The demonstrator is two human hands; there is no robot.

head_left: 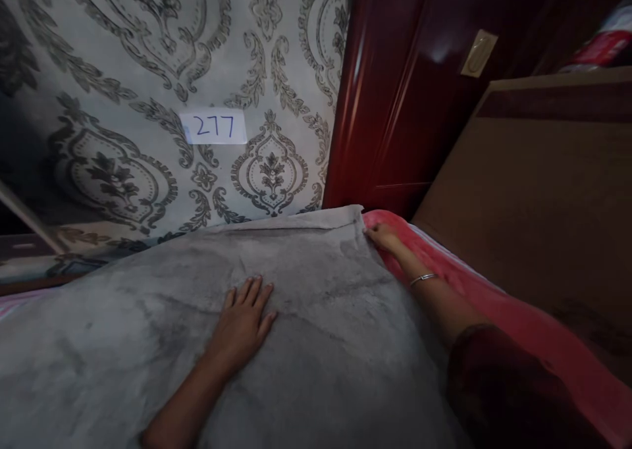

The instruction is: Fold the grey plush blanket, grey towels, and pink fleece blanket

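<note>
A grey plush blanket (316, 343) is spread over a bed, its far edge folded over along the wall. Flat on top of it rests my left hand (247, 314), fingers stretched out. My right hand (380, 235) pinches the blanket at its far right corner, fingers closed. Under that hand and along the right side shows a red, soft-looking cover (454, 271). A thin silver bracelet (423, 278) circles my right wrist.
Patterned wallpaper (271, 166) with a card (214, 126) reading 277 rises behind the bed. A dark red door (419, 74) stands beyond the far right corner. On the right is a large brown box or panel (543, 192), with a red-labelled object (602, 47) on top.
</note>
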